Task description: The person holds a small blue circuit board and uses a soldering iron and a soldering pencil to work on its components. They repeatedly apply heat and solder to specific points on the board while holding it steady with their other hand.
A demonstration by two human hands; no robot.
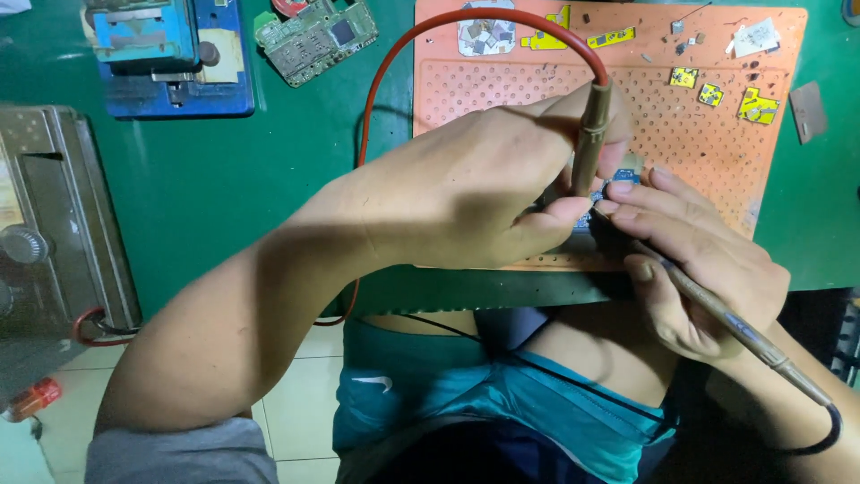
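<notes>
My left hand [484, 184] grips a brownish probe [591, 134] with a red cable [466, 27], held nearly upright over a small blue circuit board [623, 177]. My right hand [699, 255] holds a second brownish probe [743, 332] with a black cable, slanting up to the same board. The fingertips of both hands meet around the board, which is mostly hidden. It lies on an orange perforated work mat [699, 134] near the bench's front edge.
Small yellow parts [757, 106] and metal bits are scattered on the mat's far side. A green circuit board [315, 38] and a blue fixture [170, 58] lie on the green bench top at the back left. A grey metal box [54, 224] stands at the left.
</notes>
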